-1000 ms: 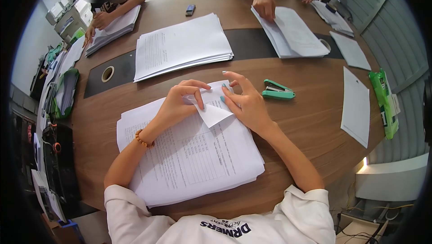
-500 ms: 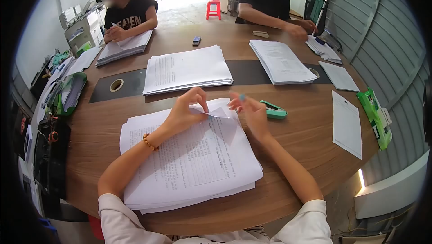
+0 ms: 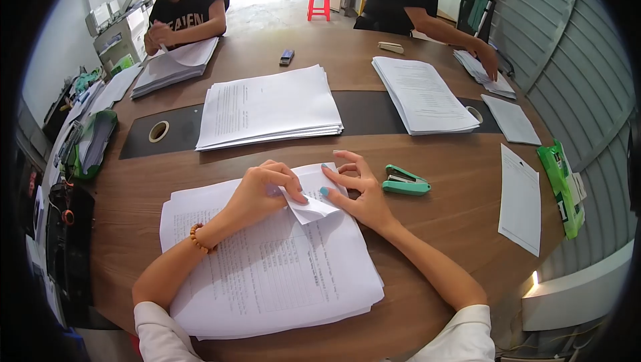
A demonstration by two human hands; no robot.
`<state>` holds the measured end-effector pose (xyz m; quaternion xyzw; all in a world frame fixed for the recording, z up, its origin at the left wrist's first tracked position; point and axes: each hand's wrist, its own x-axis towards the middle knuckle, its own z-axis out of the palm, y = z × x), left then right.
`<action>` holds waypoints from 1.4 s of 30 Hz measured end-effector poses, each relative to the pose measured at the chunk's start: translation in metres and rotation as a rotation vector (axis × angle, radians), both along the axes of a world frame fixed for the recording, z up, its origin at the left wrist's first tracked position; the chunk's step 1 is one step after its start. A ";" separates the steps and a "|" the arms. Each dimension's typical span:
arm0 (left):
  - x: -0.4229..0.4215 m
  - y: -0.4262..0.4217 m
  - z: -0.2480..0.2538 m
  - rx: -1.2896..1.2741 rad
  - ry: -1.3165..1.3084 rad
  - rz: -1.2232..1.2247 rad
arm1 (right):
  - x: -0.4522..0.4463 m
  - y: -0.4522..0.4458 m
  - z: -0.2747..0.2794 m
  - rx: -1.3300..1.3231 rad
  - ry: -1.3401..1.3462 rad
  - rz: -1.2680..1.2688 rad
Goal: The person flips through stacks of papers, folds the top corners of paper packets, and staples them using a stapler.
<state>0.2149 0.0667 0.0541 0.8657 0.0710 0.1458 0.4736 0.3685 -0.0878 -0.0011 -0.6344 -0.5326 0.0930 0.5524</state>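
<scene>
A thick stack of printed paper sheets lies in front of me on the table. My left hand is closed on a folded-over paper corner near the top of the stack, with thumb and fingers pinching it. At the stack's upper right corner is my right hand, fingers spread and touching the sheets. It grips nothing that I can see. Just right of that hand rests a green stapler on the wood, apart from the fingers.
Beyond my stack stand a middle paper stack and a right-hand one. A tape roll lies at left, a single sheet and a green packet at right. Two people sit across the wooden table.
My right hand has come down from a blurred, raised position onto the upper right corner. The paper edge in my left hand now folds toward me. The person at right reaches farther right.
</scene>
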 end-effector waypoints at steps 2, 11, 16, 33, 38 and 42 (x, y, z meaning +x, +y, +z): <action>0.000 0.000 0.002 -0.002 0.031 -0.006 | 0.001 0.001 0.002 -0.015 0.008 0.017; -0.002 -0.005 0.000 0.050 -0.074 0.047 | -0.007 -0.002 0.007 -0.007 -0.071 -0.033; -0.002 -0.004 -0.001 0.104 -0.096 0.039 | -0.004 -0.002 0.005 0.120 -0.415 -0.101; -0.003 -0.007 0.009 -0.185 0.023 0.052 | 0.000 -0.001 0.001 -0.004 -0.093 -0.013; -0.002 -0.004 0.007 -0.186 0.014 0.038 | -0.003 0.000 0.002 -0.012 -0.076 -0.016; -0.002 -0.004 0.007 -0.211 0.005 0.037 | -0.006 -0.002 0.009 -0.037 -0.032 -0.020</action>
